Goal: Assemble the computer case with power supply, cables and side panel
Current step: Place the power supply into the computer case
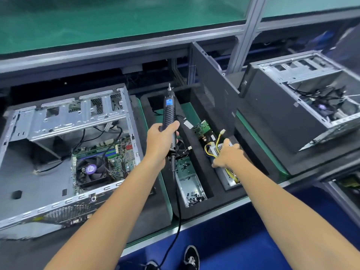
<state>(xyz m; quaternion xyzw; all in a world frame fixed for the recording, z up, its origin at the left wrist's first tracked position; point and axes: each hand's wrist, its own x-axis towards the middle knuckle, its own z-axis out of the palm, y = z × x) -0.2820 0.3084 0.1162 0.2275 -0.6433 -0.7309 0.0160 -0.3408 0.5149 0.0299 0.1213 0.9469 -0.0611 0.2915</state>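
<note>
Two hands busy: left grip (159, 142) clamped on screwdriver (169, 121), right grip (227, 153) grabbing PSU (226, 172) w/ cables

From my feed the scene is bright and evenly lit from overhead, with soft, short shadows and no hard edges. The forearms catch the light cleanly. I see mild sheen on the bare steel of the open computer case (64, 121) on the left, while the black foam tray (196, 207) swallows detail in its recesses. The wide-angle lens bows the aluminium frame rail (120, 49) and stretches the corners. Edges look soft, especially the second case (303, 106) at right, and fine detail is smeared by compression.
</note>
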